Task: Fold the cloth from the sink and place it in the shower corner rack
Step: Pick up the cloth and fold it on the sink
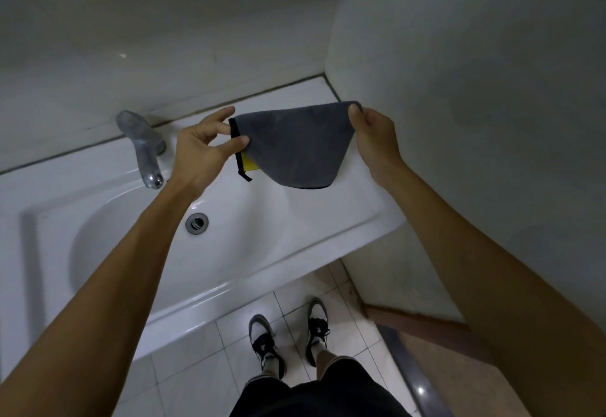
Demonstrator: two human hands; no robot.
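A dark grey cloth (295, 144) with a black edge and a bit of yellow showing underneath hangs doubled over above the right side of the white sink (295, 236). My left hand (203, 151) pinches its left corner between thumb and fingers. My right hand (373, 141) pinches its right corner near the wall. The cloth sags in a curve between both hands and does not touch the basin. The shower corner rack is not in view.
A chrome tap (144, 148) stands at the back left of the sink, the drain (196, 222) sits in the basin. A white wall (475, 89) closes in on the right. Below are tiled floor (203, 367), my shoes and a dark door threshold (406, 370).
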